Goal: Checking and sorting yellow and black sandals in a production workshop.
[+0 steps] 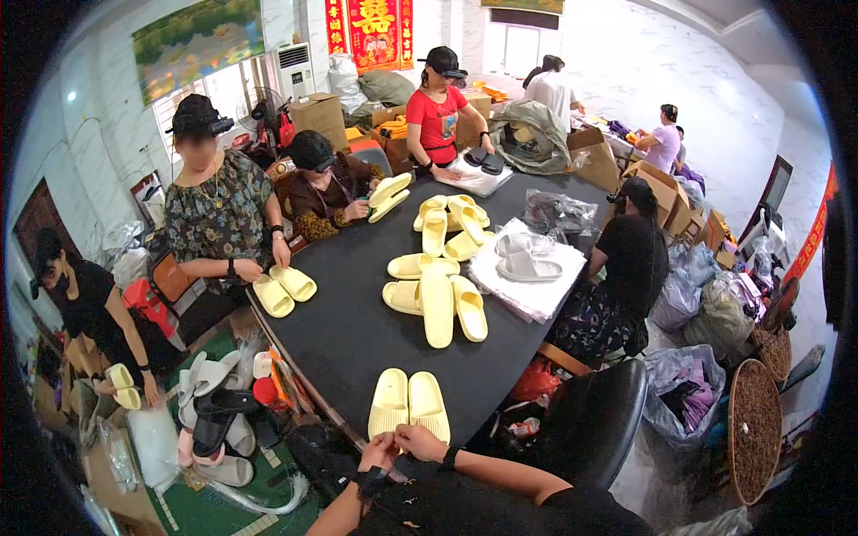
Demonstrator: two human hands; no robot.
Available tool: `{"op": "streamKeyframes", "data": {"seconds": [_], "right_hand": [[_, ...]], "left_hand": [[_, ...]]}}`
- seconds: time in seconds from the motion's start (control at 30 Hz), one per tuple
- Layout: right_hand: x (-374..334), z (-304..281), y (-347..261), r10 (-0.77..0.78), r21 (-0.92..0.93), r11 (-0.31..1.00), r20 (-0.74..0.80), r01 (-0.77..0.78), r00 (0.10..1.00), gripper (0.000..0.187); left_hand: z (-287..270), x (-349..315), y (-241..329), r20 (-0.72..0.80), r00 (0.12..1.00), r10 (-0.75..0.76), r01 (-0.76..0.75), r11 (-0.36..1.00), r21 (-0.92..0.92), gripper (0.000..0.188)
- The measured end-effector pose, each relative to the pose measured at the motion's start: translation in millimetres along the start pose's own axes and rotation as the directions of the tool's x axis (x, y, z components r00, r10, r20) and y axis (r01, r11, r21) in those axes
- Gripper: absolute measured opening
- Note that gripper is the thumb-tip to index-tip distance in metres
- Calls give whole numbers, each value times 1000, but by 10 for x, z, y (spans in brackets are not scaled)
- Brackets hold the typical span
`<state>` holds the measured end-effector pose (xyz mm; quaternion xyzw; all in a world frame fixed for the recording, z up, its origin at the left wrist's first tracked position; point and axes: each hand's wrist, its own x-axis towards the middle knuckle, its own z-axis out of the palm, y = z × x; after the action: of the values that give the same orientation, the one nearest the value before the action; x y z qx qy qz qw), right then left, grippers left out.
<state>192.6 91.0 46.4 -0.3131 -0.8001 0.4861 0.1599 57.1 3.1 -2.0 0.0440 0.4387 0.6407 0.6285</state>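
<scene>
A pair of pale yellow slide slippers, a left one (390, 399) and a right one (428, 400), lies side by side at the table's near edge, ribbed straps toward me. My left hand (379, 453) and my right hand (421, 443) meet at the near end of the pair, fingers pinched together. What sits between the fingertips is too small to make out. Beyond them on the dark table (357, 335) is a pile of yellow slippers (437, 308), some lying across each other.
White plastic bags with a grey slipper (529, 266) on top lie at the table's right. Co-workers around the table handle slippers; one at the left holds a yellow pair (284, 290). A black chair (590, 424) stands at my right. Loose slippers (214, 411) cover the floor at left.
</scene>
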Motion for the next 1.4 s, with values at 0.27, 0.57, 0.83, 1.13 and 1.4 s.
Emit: {"op": "streamKeyframes", "data": {"seconds": [0.27, 0.57, 0.83, 1.13, 1.4], "right_hand": [[-32, -23, -55, 11, -82, 997, 31, -8, 999, 20], [-75, -65, -130, 7, 28, 1000, 35, -8, 999, 18], [-108, -55, -179, 54, 63, 996, 46, -56, 998, 16], [-111, -60, -180, 61, 60, 996, 16, -61, 998, 17], [-115, -62, -116, 52, 25, 998, -49, -51, 997, 18]], "left_hand": [[17, -56, 45, -35, 999, -14, 10, 993, -115, 11], [85, -73, 2, -52, 998, -32, 30, 999, -33, 11], [103, -131, 15, -35, 998, -59, 59, 998, -3, 11], [81, -158, -2, 54, 988, 143, -152, 960, 237, 16], [204, -221, 119, -82, 997, -5, 31, 947, 320, 12]]}}
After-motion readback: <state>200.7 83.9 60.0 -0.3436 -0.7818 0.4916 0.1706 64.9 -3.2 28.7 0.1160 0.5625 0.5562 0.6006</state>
